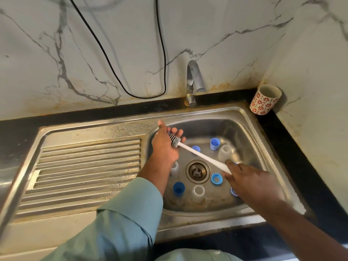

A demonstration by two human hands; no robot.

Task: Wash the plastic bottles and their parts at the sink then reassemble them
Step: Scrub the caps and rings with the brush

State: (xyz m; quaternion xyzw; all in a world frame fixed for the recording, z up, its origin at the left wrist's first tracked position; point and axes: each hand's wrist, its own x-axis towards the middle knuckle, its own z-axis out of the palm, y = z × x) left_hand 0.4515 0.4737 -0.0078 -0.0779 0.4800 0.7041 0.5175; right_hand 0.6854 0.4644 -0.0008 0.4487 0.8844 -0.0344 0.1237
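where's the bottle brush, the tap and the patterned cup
white-handled bottle brush (199,153): head view, mid handle
steel tap (192,80): head view, curved spout
red flower-patterned cup (262,103): head view, outer wall

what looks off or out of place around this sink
The wall behind the tap carries orange, rust-like stains, and a black cable hangs looped beside it. The red-patterned cup leans tilted in the corner. Nothing looks spilled or broken.
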